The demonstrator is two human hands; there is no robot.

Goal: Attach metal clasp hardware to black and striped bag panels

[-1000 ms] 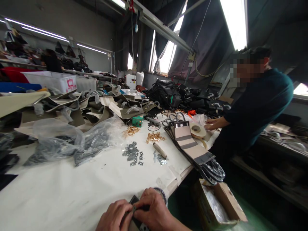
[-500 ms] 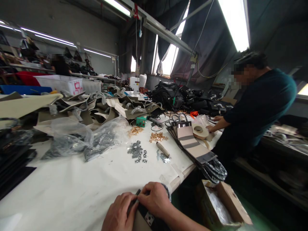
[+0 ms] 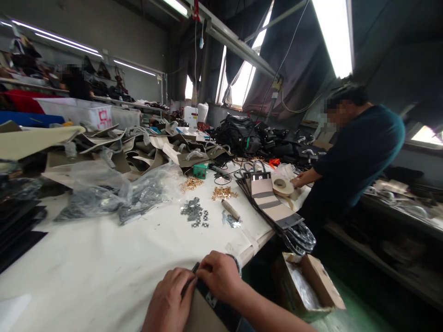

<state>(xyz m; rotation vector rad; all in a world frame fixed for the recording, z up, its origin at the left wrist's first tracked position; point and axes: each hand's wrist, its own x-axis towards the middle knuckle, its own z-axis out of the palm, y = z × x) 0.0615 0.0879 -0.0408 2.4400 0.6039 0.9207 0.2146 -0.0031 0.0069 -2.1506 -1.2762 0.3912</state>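
Note:
At the table's near edge, my left hand [image 3: 169, 295] is closed on the edge of a grey-beige bag panel [image 3: 204, 313] with a black band. My right hand [image 3: 219, 276] pinches the same edge close beside the left fingertips. Whatever small part may be between those fingers is hidden. A small metal plate with holes [image 3: 211, 299] lies on the black band, just below my right hand. A curved plastic-wrapped handle [image 3: 235, 262] shows behind the right wrist. Farther up the table are loose metal plates [image 3: 192, 211], gold-coloured fittings [image 3: 224, 192] and a tool handle [image 3: 230, 210].
Similar bag panels [image 3: 266, 193] are stacked at the table's right edge, with a tape roll [image 3: 279, 184] beyond. A co-worker [image 3: 353, 152] stands there. An open carton [image 3: 321, 281] is on the floor. Plastic bags of plates [image 3: 141, 198] and a green box [image 3: 200, 171] lie farther back.
My hands keep their hold on the bag panel's edge and have shifted slightly. The view has turned a little, so the surroundings sit farther left.

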